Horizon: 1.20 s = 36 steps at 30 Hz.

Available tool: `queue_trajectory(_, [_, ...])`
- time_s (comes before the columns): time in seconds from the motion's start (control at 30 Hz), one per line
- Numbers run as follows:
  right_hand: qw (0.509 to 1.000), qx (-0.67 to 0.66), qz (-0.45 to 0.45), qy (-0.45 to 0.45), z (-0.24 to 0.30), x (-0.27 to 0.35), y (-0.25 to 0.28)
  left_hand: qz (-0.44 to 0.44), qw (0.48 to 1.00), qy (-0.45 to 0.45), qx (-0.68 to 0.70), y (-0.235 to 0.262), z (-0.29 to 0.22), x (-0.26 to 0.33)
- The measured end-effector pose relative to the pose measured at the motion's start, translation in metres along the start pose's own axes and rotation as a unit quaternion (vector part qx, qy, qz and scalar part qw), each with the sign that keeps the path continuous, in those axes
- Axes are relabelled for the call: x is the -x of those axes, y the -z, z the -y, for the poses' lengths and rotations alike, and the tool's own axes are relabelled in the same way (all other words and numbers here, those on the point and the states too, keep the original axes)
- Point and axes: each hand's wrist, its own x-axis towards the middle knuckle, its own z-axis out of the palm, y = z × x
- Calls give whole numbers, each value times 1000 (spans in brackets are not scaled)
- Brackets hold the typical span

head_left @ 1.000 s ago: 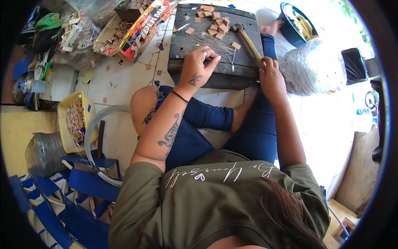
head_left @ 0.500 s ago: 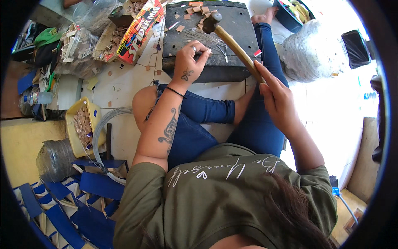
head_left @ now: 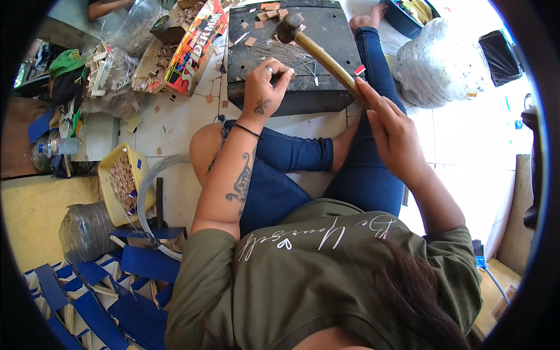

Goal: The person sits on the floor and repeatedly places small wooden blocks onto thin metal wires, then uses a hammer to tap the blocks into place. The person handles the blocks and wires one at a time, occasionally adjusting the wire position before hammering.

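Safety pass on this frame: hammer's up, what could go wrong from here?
1. The left hand pinches something small on the dark block, in reach of the hammer; a stray blow could hit fingers.
2. The right hand grips the handle's far end, so aim may wander.
3. Loose thin nails could scatter.

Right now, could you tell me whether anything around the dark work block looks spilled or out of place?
Small tan wooden pieces lie scattered over the dark rectangular work block, and a few more sit loose on the white tiled floor beside it. Nothing looks damaged.

Wooden-handled hammer (head_left: pixel 318 49) with dull metal head, matt dark slab (head_left: pixel 326 23), thin metal wires (head_left: pixel 291 55)
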Motion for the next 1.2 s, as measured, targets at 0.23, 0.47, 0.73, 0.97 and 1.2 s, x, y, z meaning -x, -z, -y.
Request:
queue_trajectory(0.23, [1000,-16,8,-9,-3,3,-2,3,1000,0,-26,1,0,0])
queue_trajectory(0.47, [999,-21,-29,15,-1,4,-3,2,1000,0,-8,0,0,0])
queue_trajectory(0.73, [998,-21,-61,-29,-37,-7,-16,-6,1000,-5,-26,-1,2,3])
queue_trajectory(0.97, [968,210,-54,-129,-106,-53,-44,-113,993,-27,0,27,-5,17])
queue_trajectory(1.2, [958,265,-114,-7,-121,-77,-49,-392,888,239,0,217,44,132])
